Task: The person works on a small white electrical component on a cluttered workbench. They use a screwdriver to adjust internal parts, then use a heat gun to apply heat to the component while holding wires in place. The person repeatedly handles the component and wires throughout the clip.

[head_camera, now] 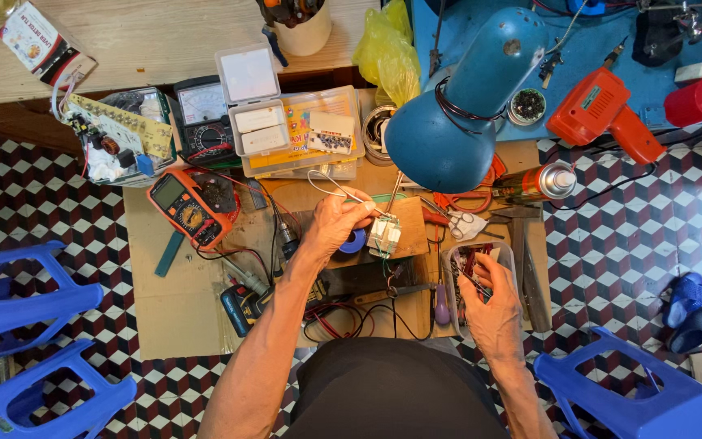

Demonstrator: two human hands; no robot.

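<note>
My left hand pinches a thin strand of solder wire that loops up above it, held right beside a small whitish circuit board resting on a wooden block. A blue roll of tape lies just under that hand. My right hand reaches into a clear plastic box of small parts, fingers bent among the pieces; whether it has picked one up is hidden. A soldering iron tip points down at the board.
A blue desk lamp hangs over the work. An orange multimeter, an analog meter, a parts organiser, an orange heat gun, a spray can and blue plastic stools surround the cardboard mat.
</note>
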